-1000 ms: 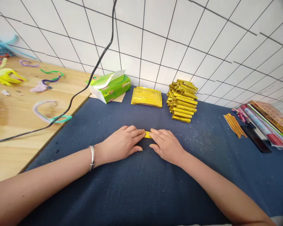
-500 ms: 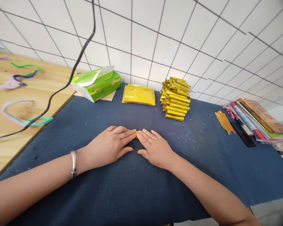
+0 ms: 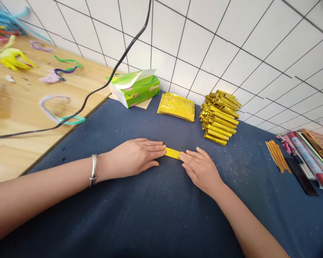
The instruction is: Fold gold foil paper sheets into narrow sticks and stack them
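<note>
A narrow folded strip of gold foil paper lies flat on the dark blue cloth. On its left end rest the fingertips of my left hand, palm down with the fingers stretched out. My right hand touches the right end, its fingers also extended and flat. The middle of the strip shows between the hands; its ends are partly hidden under the fingertips. Behind it lies a flat stack of gold paper. To the right of that, many folded gold strips are piled up.
A green tissue pack stands near the tiled wall. A black cable crosses the upper left. Pipe cleaners lie on the wooden table. At right are brown sticks, a black flat object and books.
My hands have spread apart along the gold strip, baring its middle. The camera view has turned left, so the surroundings appear further right.
</note>
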The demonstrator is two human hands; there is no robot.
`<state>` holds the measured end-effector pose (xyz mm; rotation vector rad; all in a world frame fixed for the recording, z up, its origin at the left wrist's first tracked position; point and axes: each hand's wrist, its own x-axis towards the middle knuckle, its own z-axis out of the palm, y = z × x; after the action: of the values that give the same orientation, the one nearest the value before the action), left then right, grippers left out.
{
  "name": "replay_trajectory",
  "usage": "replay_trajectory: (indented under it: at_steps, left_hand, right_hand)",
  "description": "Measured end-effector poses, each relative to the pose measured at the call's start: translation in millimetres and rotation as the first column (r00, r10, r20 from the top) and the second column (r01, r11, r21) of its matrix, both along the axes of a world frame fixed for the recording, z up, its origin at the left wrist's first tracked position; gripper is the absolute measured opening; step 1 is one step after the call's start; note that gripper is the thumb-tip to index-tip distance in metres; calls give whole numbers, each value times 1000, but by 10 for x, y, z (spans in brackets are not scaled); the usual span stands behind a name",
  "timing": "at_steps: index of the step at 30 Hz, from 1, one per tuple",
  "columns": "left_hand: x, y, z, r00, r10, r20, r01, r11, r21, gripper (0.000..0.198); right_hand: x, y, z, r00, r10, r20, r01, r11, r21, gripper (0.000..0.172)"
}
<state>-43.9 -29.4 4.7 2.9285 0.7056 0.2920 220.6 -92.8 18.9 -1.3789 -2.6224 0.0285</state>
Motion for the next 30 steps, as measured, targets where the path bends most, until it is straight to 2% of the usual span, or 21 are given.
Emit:
replay_trajectory:
  at_steps: [8,13,16,22,26,30]
  left_hand:
    - [-134,181,47,995,-31,95,37,997,-64,31]
    - [-118,218,48,985,-49,165,63,995,-80,26]
    - [-49,206,16,982,-15,189,34,995,-95,24]
    - [114,220,-69,959,146,244,-107,980,-165,23]
    - [145,213,-75,957,173,234,-133,976,-175,20]
    - [159,177,-71,958,150,246,-120,984,-134,17]
  right_hand:
    - [35,54,-91,995,-8,-104,16,997,75,27]
    - [39,60,-141,989,8,-146,9,993,117,25]
    - [17,66,-166,986,23,-165,1,990,142,25]
    - [-62,106,-219,973,-12,-230,45,989,139,23]
    - [-96,123,-226,970,-47,-238,71,993,96,22]
    - [-127,132,-193,989,-59,-135,70,995,76,30]
